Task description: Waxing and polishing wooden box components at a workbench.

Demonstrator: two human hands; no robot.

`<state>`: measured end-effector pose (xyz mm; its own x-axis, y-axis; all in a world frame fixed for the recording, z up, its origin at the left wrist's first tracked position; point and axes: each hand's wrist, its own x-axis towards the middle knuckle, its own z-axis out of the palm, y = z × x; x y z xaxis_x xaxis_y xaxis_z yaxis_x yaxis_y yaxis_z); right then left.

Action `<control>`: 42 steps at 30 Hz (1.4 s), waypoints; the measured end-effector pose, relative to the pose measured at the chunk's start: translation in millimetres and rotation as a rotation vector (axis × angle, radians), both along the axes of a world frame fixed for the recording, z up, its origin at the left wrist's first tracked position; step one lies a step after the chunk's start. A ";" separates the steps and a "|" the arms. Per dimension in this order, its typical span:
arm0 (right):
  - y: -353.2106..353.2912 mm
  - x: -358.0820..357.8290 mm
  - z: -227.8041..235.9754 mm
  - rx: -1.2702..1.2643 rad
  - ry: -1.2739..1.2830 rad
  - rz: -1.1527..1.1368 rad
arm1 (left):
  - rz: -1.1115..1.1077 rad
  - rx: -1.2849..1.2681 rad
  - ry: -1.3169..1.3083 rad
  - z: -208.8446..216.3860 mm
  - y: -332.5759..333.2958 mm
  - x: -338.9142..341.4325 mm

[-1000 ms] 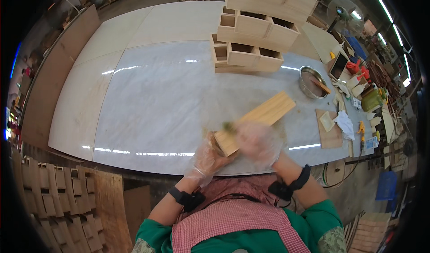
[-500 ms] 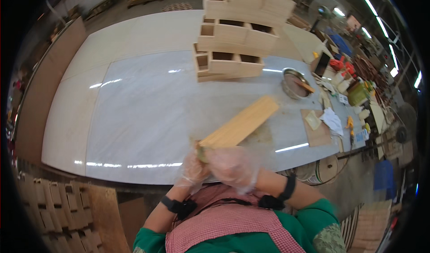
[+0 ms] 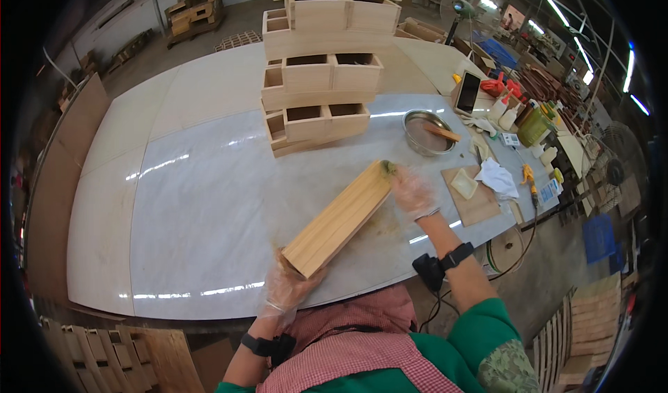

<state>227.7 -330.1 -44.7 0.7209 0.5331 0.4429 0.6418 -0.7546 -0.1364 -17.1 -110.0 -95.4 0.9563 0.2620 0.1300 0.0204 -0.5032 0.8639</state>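
A long, pale wooden piece point(image 3: 337, 219) with a box-like shape is held slantwise above the table. My left hand point(image 3: 289, 289), in a clear plastic glove, is closed around its near end. At the far end, my right hand point(image 3: 414, 190), gloved the same way, grips a small greenish pad point(image 3: 388, 167) against the wood. The fingers partly hide this pad, so its exact kind is hard to make out.
A tall stack of wooden compartment boxes point(image 3: 323, 76) stands at the back. To its right is a metal bowl point(image 3: 416, 145) with a wooden-handled tool inside. Farther right lie a white cloth point(image 3: 498, 177), a phone point(image 3: 468, 92), bottles and a yellow corded tool point(image 3: 529, 179).
My right hand has moved from beside the left hand, near me, out to the wood's far end with the pad. The wood's near end has shifted left and toward me.
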 end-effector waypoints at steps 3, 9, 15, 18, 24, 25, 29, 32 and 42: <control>-5.6 -19.3 -19.4 0.153 -0.567 0.210 | 0.007 0.020 -0.045 19.8 -4.9 -1.2; -29.2 4.4 -23.0 0.058 -0.194 0.004 | -0.024 0.132 -0.029 17.3 -3.5 4.2; 1.2 37.9 -47.1 0.195 -0.233 0.247 | 0.141 -0.506 -0.093 8.6 -19.6 7.4; 32.7 38.8 -39.8 -0.099 -0.069 0.270 | 0.131 0.156 -0.043 14.6 -10.9 1.0; 71.7 -52.2 -55.8 0.673 0.332 1.001 | 0.104 0.031 -0.079 30.4 -13.3 5.1; 79.7 -81.9 -35.9 0.404 0.057 0.822 | 0.077 0.029 -0.118 31.0 -11.2 4.3; 60.2 -52.3 -24.1 0.295 0.187 0.628 | 0.136 0.037 -0.130 10.5 -8.1 1.8; 34.5 -7.0 11.1 0.163 0.031 0.380 | 0.163 -0.057 -0.110 4.5 -4.9 -4.5; -61.0 116.6 42.7 -0.249 -0.148 -0.304 | 0.295 0.156 0.099 67.4 -30.1 -6.0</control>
